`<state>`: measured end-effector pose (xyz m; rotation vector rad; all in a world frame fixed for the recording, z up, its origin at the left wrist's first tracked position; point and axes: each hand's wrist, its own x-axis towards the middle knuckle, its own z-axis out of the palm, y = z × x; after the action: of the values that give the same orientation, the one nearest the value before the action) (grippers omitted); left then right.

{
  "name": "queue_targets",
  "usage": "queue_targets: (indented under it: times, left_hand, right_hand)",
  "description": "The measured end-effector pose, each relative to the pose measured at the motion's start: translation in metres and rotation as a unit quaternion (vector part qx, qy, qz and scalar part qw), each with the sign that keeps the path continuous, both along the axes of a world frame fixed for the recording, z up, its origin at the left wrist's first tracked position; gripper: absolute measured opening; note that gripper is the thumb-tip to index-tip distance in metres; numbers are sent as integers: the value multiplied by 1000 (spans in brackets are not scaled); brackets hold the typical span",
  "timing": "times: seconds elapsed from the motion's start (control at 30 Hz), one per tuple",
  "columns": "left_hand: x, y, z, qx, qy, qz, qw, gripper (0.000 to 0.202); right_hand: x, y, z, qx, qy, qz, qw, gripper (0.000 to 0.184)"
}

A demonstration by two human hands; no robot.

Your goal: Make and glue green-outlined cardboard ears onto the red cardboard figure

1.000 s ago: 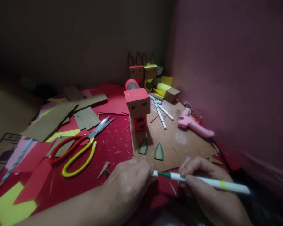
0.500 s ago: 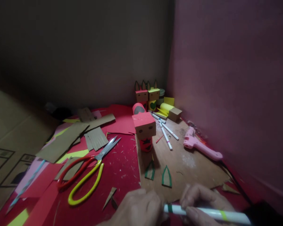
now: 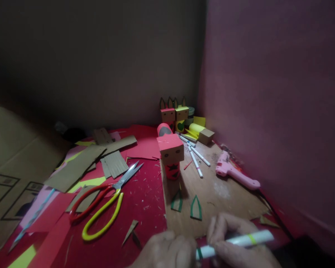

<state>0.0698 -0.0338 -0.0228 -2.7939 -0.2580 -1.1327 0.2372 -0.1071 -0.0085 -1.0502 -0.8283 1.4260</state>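
At the bottom edge my right hand (image 3: 234, 242) is closed round a white marker (image 3: 237, 241) with green bands. My left hand (image 3: 167, 251) is closed at the marker's left end, fingers pinched on its capped tip. Just beyond the hands lie two small green-edged cardboard ear shapes (image 3: 195, 208) on a brown cardboard sheet (image 3: 226, 197). A cardboard figure with a red-topped box head (image 3: 170, 149) stands further back on that sheet.
Red-and-yellow scissors (image 3: 100, 208) lie to the left on red paper, among cardboard strips (image 3: 75, 167). A pink glue gun (image 3: 234, 173) lies by the right wall, loose markers (image 3: 197, 158) beside it. Two eared box figures (image 3: 174, 113) stand in the corner. Flat cardboard (image 3: 8, 171) lies far left.
The marker's green tip was bare a second ago; now it is capped. My right hand has tilted the marker's far end upward, and the view has lifted away from my hands.
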Motion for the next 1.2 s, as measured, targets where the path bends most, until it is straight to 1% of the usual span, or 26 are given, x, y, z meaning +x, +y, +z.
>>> queue_targets:
  times: [0.03, 0.07, 0.1, 0.13, 0.17, 0.2, 0.23, 0.27, 0.33, 0.4, 0.47, 0.53, 0.6, 0.7, 0.83, 0.9, 1.0, 1.03, 1.1, 1.2]
  left_hand:
    - [-2, 1, 7, -44, 31, -19, 998, 32]
    - [-5, 4, 16, -89, 57, -19, 994, 31]
    - [-9, 8, 25, -134, 85, -33, 987, 32]
    - [-12, 13, 34, -209, 121, -17, 970, 35]
    - [-14, 20, 41, -293, 144, 8, 945, 30]
    - [-16, 27, 47, -360, 161, 42, 918, 23]
    - [-17, 33, 50, -380, 173, 95, 904, 21]
    - [-17, 40, 52, -375, 170, 146, 900, 20]
    - [-14, 50, 49, -372, 177, 189, 891, 18]
    - [-8, 54, 44, -369, 191, 202, 887, 17]
    - [-2, 53, 40, -369, 212, 210, 880, 20]
    - [3, 50, 40, -368, 234, 220, 873, 22]
    - [7, 47, 41, -367, 251, 232, 865, 23]
    - [11, 46, 43, -367, 268, 249, 856, 26]
    - [16, 47, 41, -367, 276, 257, 851, 26]
    - [17, 48, 38, -368, 275, 257, 850, 27]
    - [15, 49, 35, -380, 270, 244, 850, 28]
    - [15, 50, 35, -385, 267, 237, 851, 27]
    - [13, 53, 33, -396, 259, 222, 852, 23]
    - [13, 57, 33, -417, 238, 198, 854, 15]
  right_hand:
    - [3, 3, 4, -29, 13, -6, 999, 33]
    - [8, 6, 7, -59, 16, -10, 998, 33]
    - [14, 10, 11, -89, 6, -16, 996, 33]
    - [22, 14, 14, -99, -30, -41, 994, 34]
    - [29, 19, 17, -108, -92, -69, 987, 36]
    - [37, 24, 18, -112, -124, -90, 982, 36]
    - [44, 28, 18, -116, -148, -96, 977, 36]
    - [49, 32, 18, -119, -176, -94, 973, 38]
    - [55, 40, 16, -126, -231, -75, 962, 40]
    - [55, 46, 16, -126, -298, -58, 944, 40]
    - [53, 52, 19, -115, -376, -49, 918, 41]
    - [49, 59, 24, -94, -457, -45, 883, 43]
    - [44, 66, 31, -72, -535, -44, 841, 43]
    - [34, 77, 38, -44, -626, -54, 777, 39]
    - [28, 83, 42, -17, -697, -89, 711, 33]
    - [34, 79, 43, -11, -725, -120, 679, 30]
    - [53, 65, 44, -27, -767, -167, 619, 20]
    - [60, 61, 42, -36, -782, -172, 598, 18]
    - [72, 56, 37, -52, -808, -158, 566, 14]
    - [82, 56, 22, -70, -831, -137, 535, 15]
